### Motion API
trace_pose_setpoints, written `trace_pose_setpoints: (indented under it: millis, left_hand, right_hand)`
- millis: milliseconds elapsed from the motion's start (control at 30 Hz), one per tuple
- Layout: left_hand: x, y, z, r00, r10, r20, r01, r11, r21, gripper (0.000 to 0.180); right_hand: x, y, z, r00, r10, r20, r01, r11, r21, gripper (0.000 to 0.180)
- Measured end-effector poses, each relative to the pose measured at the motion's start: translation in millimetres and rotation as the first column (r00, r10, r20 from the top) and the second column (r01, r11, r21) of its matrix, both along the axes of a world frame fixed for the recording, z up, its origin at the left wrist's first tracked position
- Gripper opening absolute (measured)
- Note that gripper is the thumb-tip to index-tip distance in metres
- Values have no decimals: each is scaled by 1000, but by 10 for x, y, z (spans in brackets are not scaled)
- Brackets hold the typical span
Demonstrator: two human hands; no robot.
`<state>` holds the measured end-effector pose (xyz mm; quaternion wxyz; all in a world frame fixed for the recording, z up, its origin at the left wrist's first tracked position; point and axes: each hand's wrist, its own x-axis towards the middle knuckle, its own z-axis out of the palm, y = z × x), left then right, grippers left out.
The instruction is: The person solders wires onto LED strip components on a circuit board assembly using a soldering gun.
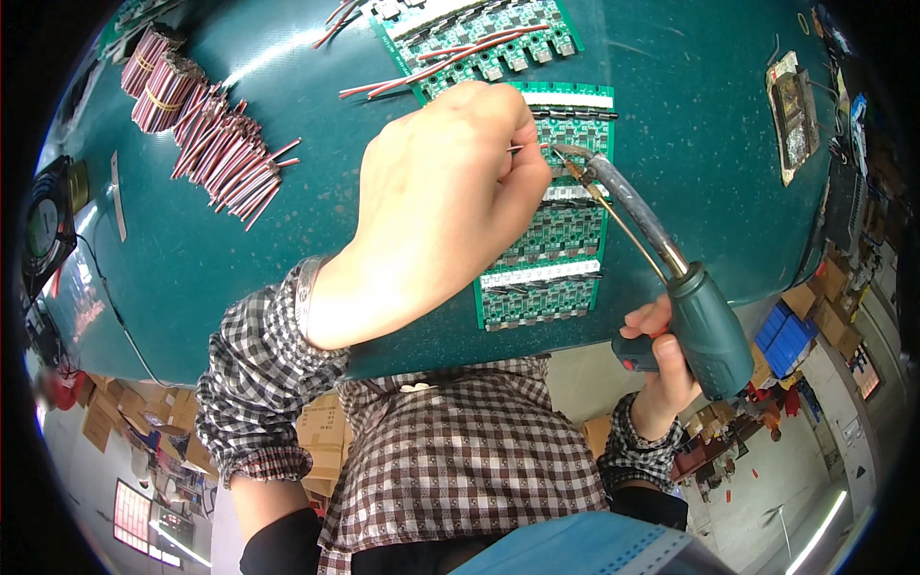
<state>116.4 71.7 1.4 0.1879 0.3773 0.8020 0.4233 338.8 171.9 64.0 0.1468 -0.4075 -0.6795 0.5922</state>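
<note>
My left hand [441, 206] is raised over a green circuit board panel [551, 273] on the dark green table [671, 163]. Its fingers pinch a thin wire end [525, 148] against the board's upper part. My right hand [661, 369] grips the teal handle of a soldering iron [707, 331]. The iron's long shaft and feed tube reach up and left, and the tip [565, 159] meets the wire at the board. My left hand hides much of the panel's left side.
A second green panel with red wires attached [479, 43] lies at the far edge. Bundles of red and white wires [206, 125] sit far left. A small tray of solder residue [793, 115] is at the right. A fan [43, 225] stands at the left edge.
</note>
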Motion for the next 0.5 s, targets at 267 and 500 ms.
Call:
trace_pose_setpoints:
  millis: [267, 500]
  left_hand:
    - [1, -1, -8, 1000, 3, -22, -3, 1000, 20, 10]
    - [0, -2, -12, 1000, 2, -28, -1, 1000, 14, 10]
  right_hand:
    - [-6, 8, 0, 1000, 12, 8, -11, 1000, -14, 44]
    - [13, 20, 16, 1000, -2, -1, 2, 1000, -5, 43]
